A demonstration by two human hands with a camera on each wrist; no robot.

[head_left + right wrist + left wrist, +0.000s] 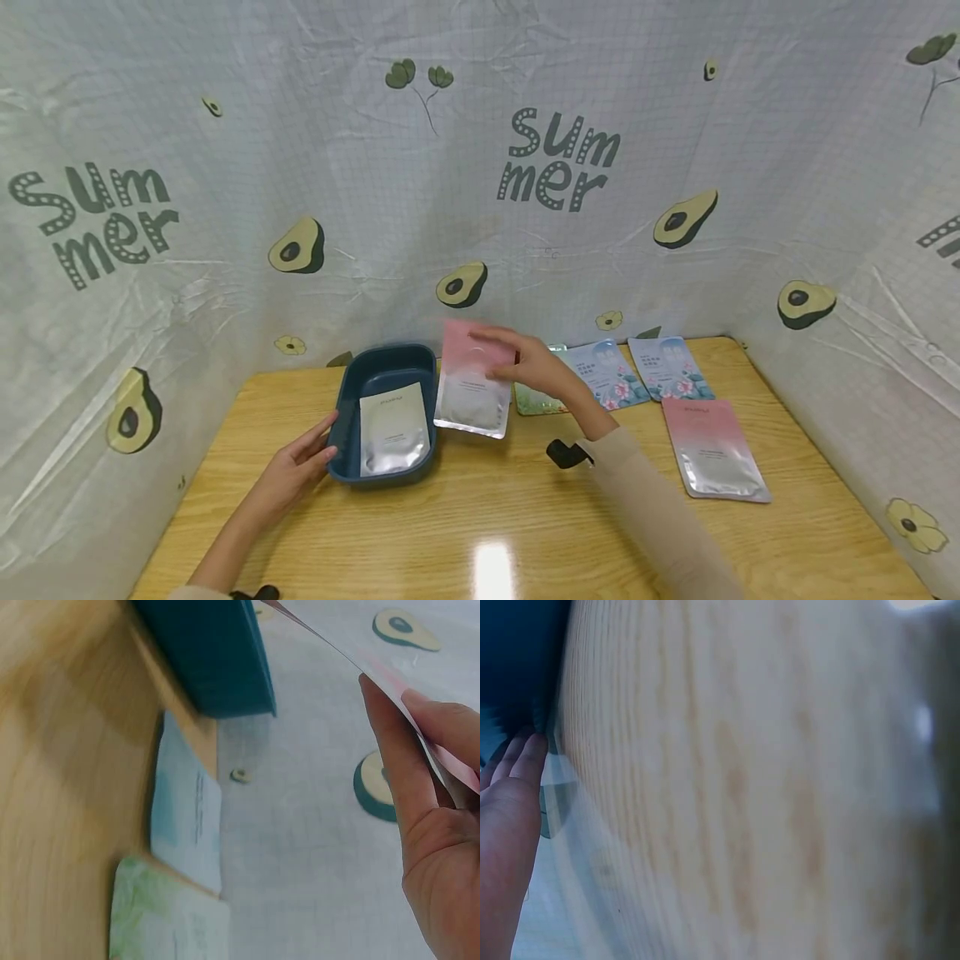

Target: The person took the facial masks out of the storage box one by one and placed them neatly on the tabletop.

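A dark blue plastic bin [385, 479] stands on the table, with a cream and silver sheet mask packet [393, 429] lying in it. My left hand [296, 471] rests against the bin's left wall with its fingers fairly straight, as the left wrist view also shows beside the bin wall [521, 660]. Just right of the bin, my right hand [528, 362] pinches a pink and silver sheet mask packet [472, 392] between thumb and fingers. The packet is held up off the table, its printed face toward the head camera. In the right wrist view its thin edge shows within the right hand [439, 855].
Another pink and silver packet [716, 450] lies on the table's right side. Behind it are two blue floral packets [671, 367] [603, 375] and a green one [536, 402], partly covered by my right hand. An avocado-print cloth [360, 208] hangs behind the wooden table [450, 533].
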